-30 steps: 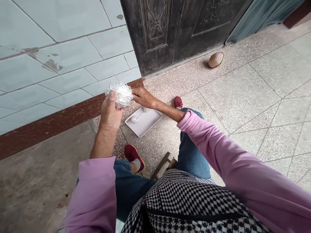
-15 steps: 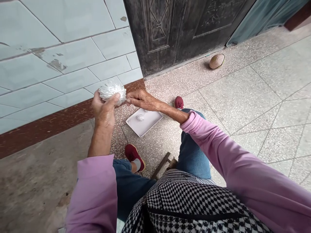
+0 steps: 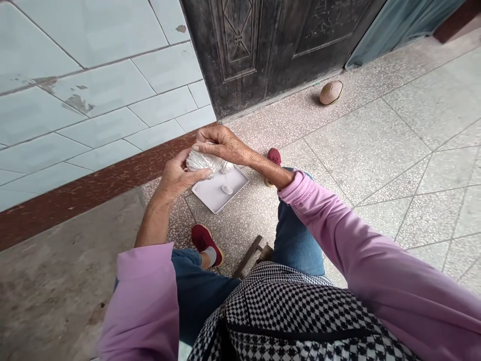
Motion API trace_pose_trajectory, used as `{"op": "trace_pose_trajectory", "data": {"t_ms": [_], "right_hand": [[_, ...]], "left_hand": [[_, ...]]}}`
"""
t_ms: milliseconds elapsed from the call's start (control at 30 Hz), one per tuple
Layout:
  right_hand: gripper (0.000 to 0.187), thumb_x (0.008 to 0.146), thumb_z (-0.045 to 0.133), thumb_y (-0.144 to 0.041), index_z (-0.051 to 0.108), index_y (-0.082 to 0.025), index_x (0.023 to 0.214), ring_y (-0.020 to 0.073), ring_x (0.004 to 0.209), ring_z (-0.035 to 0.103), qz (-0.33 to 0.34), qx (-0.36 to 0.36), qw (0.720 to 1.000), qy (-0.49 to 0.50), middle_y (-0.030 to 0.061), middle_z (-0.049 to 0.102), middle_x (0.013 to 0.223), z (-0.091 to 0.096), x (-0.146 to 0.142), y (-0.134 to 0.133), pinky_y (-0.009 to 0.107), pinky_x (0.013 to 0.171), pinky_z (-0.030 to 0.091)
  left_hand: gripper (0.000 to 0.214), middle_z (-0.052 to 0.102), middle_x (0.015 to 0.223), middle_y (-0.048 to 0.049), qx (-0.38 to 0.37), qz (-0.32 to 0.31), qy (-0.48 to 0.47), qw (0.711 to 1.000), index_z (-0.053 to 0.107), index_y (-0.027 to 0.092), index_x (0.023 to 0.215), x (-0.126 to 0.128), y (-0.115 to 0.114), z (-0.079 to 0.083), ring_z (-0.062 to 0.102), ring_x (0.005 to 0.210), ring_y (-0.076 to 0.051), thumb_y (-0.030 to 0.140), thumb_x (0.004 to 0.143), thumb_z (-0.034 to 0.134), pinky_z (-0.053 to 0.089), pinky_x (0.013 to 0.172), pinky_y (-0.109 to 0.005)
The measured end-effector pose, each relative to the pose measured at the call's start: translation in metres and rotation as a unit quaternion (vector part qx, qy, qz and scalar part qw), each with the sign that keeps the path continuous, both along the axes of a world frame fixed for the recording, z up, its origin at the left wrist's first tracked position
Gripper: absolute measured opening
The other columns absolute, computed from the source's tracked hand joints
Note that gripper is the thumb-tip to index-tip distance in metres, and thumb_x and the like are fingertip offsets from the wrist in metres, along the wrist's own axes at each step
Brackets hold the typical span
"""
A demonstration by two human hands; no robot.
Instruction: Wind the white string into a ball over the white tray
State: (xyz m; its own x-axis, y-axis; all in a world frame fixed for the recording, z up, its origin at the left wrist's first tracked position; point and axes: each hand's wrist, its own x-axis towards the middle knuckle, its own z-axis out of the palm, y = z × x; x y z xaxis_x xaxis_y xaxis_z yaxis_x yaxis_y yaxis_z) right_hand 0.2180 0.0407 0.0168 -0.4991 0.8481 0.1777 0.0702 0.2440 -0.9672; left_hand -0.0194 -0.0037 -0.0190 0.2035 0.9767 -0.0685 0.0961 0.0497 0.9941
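Note:
My left hand [image 3: 176,176] cups a white bundle of thin plastic strands [image 3: 203,162] from below, thumb against its side. My right hand [image 3: 220,144] reaches over the top of the bundle, fingers curled and pinching at its upper edge. Both hands hover above a white rectangular tray [image 3: 220,189] lying on the speckled floor. A small white piece [image 3: 227,189] sits in the tray. Pink sleeves cover both forearms.
I sit on a low wooden stool [image 3: 251,255], knees apart, red shoes [image 3: 205,240] on the terrazzo floor. A pale tiled wall [image 3: 93,95] with a red-brown skirting runs on the left. A dark carved door [image 3: 270,45] stands ahead, with a small ball [image 3: 331,93] beside it.
Both hands have come down and to the right with the bundle, from in front of the wall to just above the tray. My right hand now covers the bundle's top.

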Motion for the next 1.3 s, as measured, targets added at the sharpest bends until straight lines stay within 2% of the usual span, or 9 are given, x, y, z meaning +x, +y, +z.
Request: {"op": "trace_pose_trajectory", "data": {"t_ms": [133, 300, 467, 667, 767, 867, 967, 1100, 1300], "right_hand": [[0.065, 0.121, 0.100, -0.046, 0.050, -0.025, 0.087, 0.0170, 0.083, 0.038, -0.029, -0.040, 0.999, 0.019, -0.0039, 0.041, 0.082, 0.003, 0.003, 0.003, 0.025, 0.070, 0.036], [0.072, 0.120, 0.105, -0.049, 0.045, -0.025, 0.088, 0.0137, 0.078, 0.036, -0.011, -0.100, 0.993, 0.067, -0.0063, 0.042, 0.080, -0.012, -0.002, 0.010, 0.022, 0.067, 0.035], [0.065, 0.127, 0.098, -0.053, 0.051, -0.024, 0.093, 0.0121, 0.073, 0.038, 0.001, -0.141, 0.985, 0.103, -0.0072, 0.046, 0.080, -0.025, -0.009, 0.014, 0.020, 0.064, 0.037], [0.058, 0.138, 0.078, -0.038, 0.049, -0.024, 0.090, 0.0108, 0.068, 0.034, -0.041, -0.171, 0.981, 0.085, -0.0093, 0.043, 0.074, -0.034, -0.018, 0.014, 0.020, 0.063, 0.034], [0.056, 0.137, 0.075, -0.025, 0.052, -0.023, 0.086, 0.0120, 0.072, 0.038, -0.029, -0.121, 0.992, 0.032, -0.0081, 0.043, 0.073, -0.037, -0.019, 0.009, 0.022, 0.066, 0.034], [0.043, 0.135, 0.073, -0.016, 0.069, -0.016, 0.092, 0.0131, 0.074, 0.041, 0.025, -0.059, 0.998, -0.018, -0.0075, 0.046, 0.073, -0.037, -0.019, 0.001, 0.025, 0.068, 0.034], [0.039, 0.136, 0.073, -0.021, 0.075, -0.014, 0.098, 0.0119, 0.074, 0.041, 0.085, -0.044, 0.995, -0.021, -0.0083, 0.047, 0.073, -0.032, -0.021, -0.006, 0.025, 0.069, 0.035], [0.047, 0.138, 0.071, -0.033, 0.071, -0.015, 0.095, 0.0073, 0.069, 0.040, 0.102, -0.081, 0.991, 0.006, -0.0104, 0.044, 0.069, -0.021, -0.022, -0.010, 0.025, 0.068, 0.033], [0.057, 0.135, 0.080, -0.061, 0.067, -0.019, 0.097, 0.0072, 0.061, 0.031, 0.076, -0.136, 0.984, 0.084, -0.0127, 0.037, 0.063, -0.001, -0.011, -0.007, 0.024, 0.056, 0.025]], "left_hand": [[0.075, 0.092, 0.129, -0.0135, -0.006, -0.031, -0.036, 0.999, 0.093, 0.023, 0.134, 0.005, -0.006, 0.011, 0.088, 0.118, -0.040, 0.047, 0.069, 0.123, 0.076, 0.100, -0.049], [0.075, 0.091, 0.123, -0.0124, -0.026, -0.047, -0.082, 0.995, 0.093, 0.023, 0.127, 0.009, -0.013, 0.023, 0.086, 0.112, -0.038, 0.044, 0.061, 0.123, 0.076, 0.091, -0.044], [0.082, 0.084, 0.121, -0.0148, -0.038, -0.053, -0.092, 0.994, 0.085, 0.018, 0.133, 0.010, -0.015, 0.025, 0.083, 0.124, -0.046, 0.052, 0.068, 0.121, 0.075, 0.103, -0.058], [0.090, 0.083, 0.127, -0.0120, 0.012, 0.037, -0.158, 0.987, 0.076, 0.021, 0.132, 0.013, -0.006, 0.028, 0.078, 0.135, -0.044, 0.049, 0.062, 0.125, 0.070, 0.124, -0.066], [0.084, 0.082, 0.129, -0.0078, 0.044, 0.073, -0.166, 0.982, 0.073, 0.024, 0.130, 0.008, 0.002, 0.025, 0.074, 0.137, -0.039, 0.045, 0.067, 0.124, 0.070, 0.124, -0.064], [0.084, 0.080, 0.134, -0.0054, 0.072, 0.120, -0.160, 0.977, 0.070, 0.026, 0.131, -0.003, 0.010, 0.016, 0.071, 0.134, -0.034, 0.042, 0.068, 0.124, 0.070, 0.118, -0.055], [0.094, 0.080, 0.136, -0.0028, 0.099, 0.159, -0.133, 0.973, 0.067, 0.027, 0.139, -0.019, 0.018, 0.001, 0.071, 0.134, -0.030, 0.045, 0.069, 0.128, 0.067, 0.115, -0.047], [0.101, 0.081, 0.144, -0.0002, 0.115, 0.128, -0.070, 0.983, 0.065, 0.026, 0.157, -0.036, 0.025, -0.016, 0.068, 0.150, -0.032, 0.047, 0.081, 0.128, 0.062, 0.122, -0.048], [0.104, 0.086, 0.131, -0.0016, 0.076, 0.100, -0.034, 0.992, 0.075, 0.022, 0.146, -0.021, 0.017, -0.010, 0.072, 0.135, -0.034, 0.065, 0.071, 0.131, 0.063, 0.120, -0.052]]}}
